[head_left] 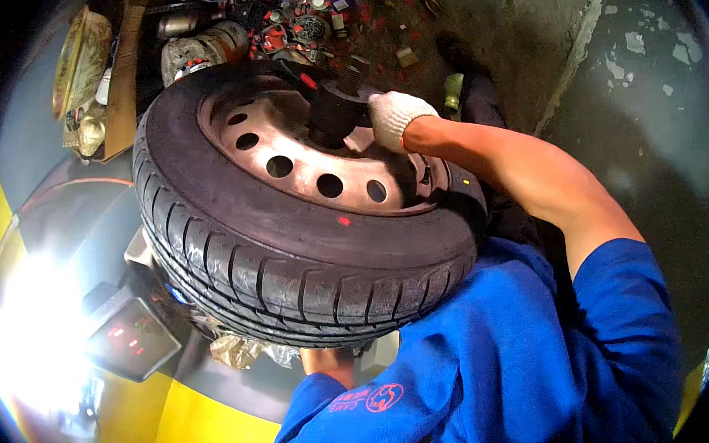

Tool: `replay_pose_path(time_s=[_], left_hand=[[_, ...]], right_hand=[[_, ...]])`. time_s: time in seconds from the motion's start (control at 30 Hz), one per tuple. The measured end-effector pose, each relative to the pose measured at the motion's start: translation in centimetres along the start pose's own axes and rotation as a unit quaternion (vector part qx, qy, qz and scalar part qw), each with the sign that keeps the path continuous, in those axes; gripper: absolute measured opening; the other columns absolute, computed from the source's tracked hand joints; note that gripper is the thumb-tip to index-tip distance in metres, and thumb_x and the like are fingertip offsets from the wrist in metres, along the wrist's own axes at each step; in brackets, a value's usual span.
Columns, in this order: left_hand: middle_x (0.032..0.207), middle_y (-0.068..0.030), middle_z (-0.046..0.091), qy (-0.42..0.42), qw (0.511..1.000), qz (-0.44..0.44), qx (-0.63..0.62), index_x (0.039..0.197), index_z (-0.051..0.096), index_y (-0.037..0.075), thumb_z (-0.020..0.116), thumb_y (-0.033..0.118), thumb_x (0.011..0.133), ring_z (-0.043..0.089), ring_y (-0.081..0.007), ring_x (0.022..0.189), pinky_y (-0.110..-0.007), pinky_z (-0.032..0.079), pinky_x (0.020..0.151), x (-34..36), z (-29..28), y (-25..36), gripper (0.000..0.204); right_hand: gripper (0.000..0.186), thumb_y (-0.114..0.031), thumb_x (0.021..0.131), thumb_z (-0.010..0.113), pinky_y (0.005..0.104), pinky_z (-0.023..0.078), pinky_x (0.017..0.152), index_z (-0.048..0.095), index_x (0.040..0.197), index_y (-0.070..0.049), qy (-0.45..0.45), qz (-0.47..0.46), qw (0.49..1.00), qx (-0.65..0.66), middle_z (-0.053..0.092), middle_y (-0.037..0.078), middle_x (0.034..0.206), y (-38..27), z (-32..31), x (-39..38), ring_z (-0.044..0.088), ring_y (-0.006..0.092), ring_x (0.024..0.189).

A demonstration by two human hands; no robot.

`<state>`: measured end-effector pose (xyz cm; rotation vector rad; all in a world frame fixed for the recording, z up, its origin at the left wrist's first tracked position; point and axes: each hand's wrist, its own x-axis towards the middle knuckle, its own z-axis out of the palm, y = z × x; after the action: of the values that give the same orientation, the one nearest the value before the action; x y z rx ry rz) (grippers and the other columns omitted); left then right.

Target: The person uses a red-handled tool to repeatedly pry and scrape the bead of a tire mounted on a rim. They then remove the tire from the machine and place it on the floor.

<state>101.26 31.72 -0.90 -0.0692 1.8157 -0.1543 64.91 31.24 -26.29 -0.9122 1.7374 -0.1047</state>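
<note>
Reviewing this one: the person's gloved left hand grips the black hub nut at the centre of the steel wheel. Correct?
Not quite. In the head view it is the right hand, in a white glove, that grips the black hub nut at the centre of the steel wheel.

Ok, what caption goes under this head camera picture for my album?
Gloved right hand grips the black hub nut on a tyre and steel wheel.

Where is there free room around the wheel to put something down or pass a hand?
Bare concrete floor lies beyond the right hand, up to the wet patch. The steel rim face is open left of the black hub nut. Crowded: the parts pile behind the tyre. The left hand is hidden beneath it.
</note>
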Motion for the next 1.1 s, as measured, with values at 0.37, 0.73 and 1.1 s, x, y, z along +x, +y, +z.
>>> replay_pose_path(time_s=[0.37, 0.73, 1.1], left_hand=[[0.125, -0.0091, 0.06, 0.005, 1.0, -0.003, -0.013, 0.131, 0.058, 0.008, 0.047, 0.041, 0.104, 0.057, -0.0274, 0.118, -0.045, 0.041, 0.109, 0.4, -1.1, -1.5, 0.044], [0.133, -0.0106, 0.057, 0.019, 0.997, -0.013, -0.072, 0.138, 0.053, 0.007, 0.045, 0.045, 0.105, 0.055, -0.0282, 0.123, -0.046, 0.041, 0.111, 0.4, -1.1, -1.6, 0.051], [0.141, -0.0121, 0.053, -0.036, 0.991, -0.061, -0.11, 0.145, 0.047, 0.006, 0.042, 0.05, 0.107, 0.054, -0.029, 0.128, -0.046, 0.041, 0.113, 0.3, -3.5, -2.0, 0.058]], right_hand=[[0.044, -0.043, 0.095, 0.069, 0.0455, 0.059, 0.088, 0.076, 0.111, -0.002, 0.014, 0.023, 0.999, 0.037, 0.075, 0.021, 0.111, -1.9, -0.2, -1.3, 0.073, 0.038, 0.103], [0.036, -0.037, 0.097, 0.057, 0.0525, 0.055, 0.082, 0.065, 0.113, -0.006, 0.136, -0.194, 0.97, 0.056, 0.072, 0.026, 0.099, -9.7, -7.2, -3.8, 0.071, 0.0435, 0.096], [0.044, -0.037, 0.104, 0.05, 0.0479, 0.051, 0.097, 0.062, 0.133, -0.006, -0.068, -0.456, 0.831, -0.311, 0.069, 0.02, 0.122, -4.3, -2.6, 25.7, 0.067, 0.0366, 0.105]])
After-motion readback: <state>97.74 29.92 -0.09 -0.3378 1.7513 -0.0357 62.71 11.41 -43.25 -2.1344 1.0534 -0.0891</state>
